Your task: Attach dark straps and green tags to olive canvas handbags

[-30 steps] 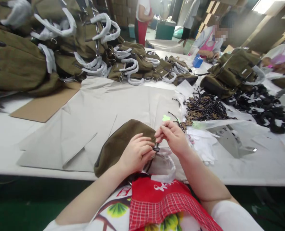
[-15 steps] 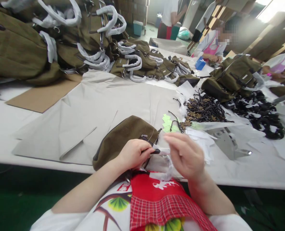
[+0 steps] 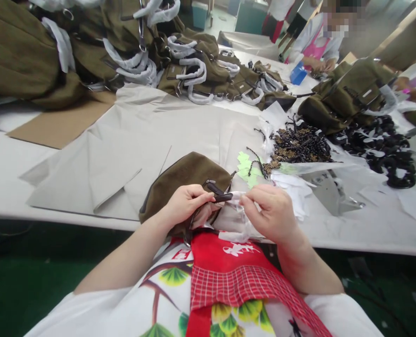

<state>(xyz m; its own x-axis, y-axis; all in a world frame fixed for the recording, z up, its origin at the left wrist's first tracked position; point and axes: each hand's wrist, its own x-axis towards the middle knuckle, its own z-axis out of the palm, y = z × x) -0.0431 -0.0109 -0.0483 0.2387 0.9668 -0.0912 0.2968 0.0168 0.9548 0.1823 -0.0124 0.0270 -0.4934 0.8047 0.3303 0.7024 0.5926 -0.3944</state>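
Observation:
An olive-brown bag with dark trim lies at the table's front edge, against my body. My left hand is closed around its dark handle, whose bare tip sticks out past the thumb. White wrapping runs on from that tip. At its far end my right hand pinches the wrapping between thumb and fingers. More of the thin white wrapping hangs in a loop below, over the edge of my red apron. A dark zip pull lies on the bag just behind the handle.
Light green tags, black-and-brown cords and black straps lie to the right. Many similar bags with wrapped handles are piled behind. A brown cardboard sheet is at left. A person in a pink apron works across the table.
My right hand has come from a raised, blurred position to a pinch on the wrapping beyond the handle tip. My left hand still holds the handle. The view has tilted slightly downward.

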